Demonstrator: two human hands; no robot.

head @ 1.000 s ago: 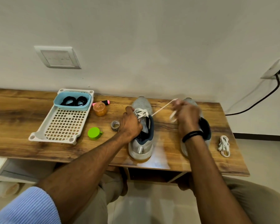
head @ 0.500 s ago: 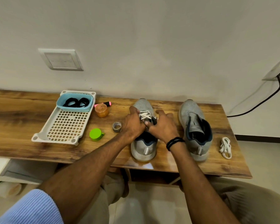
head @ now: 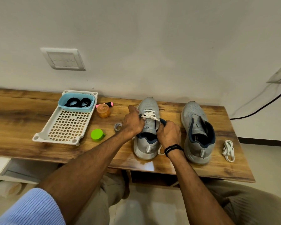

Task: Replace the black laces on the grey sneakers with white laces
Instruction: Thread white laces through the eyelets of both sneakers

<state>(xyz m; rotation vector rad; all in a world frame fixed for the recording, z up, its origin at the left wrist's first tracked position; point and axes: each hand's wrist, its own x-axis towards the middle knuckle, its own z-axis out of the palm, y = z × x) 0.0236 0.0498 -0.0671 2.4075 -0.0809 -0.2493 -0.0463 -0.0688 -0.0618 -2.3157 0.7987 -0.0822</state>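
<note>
Both sneakers' heels sit near the front edge of the tabletop (head: 23, 150). The left hand (head: 133, 122) and right hand (head: 168, 133) curl their fingers round the half-laced sneaker (head: 146, 143) at its eyelet edges, the white lace (head: 150, 115) crossing between them. The unlaced sneaker (head: 198, 135) stands at 3 o'clock, with a spare lace (head: 228, 150) by the right edge. Bare wood lies at 8 o'clock. The black laces (head: 77, 102) sit in the tub (head: 75, 108) at 10 o'clock.

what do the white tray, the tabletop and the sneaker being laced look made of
White tray: moulded plastic, matte, going by its even square-hole grid. Tabletop: wood grain with glossy finish reflecting near the front edge; solid wood or laminate, cannot tell. Sneaker being laced: grey knit mesh upper, judging by fine dotted texture.
</note>
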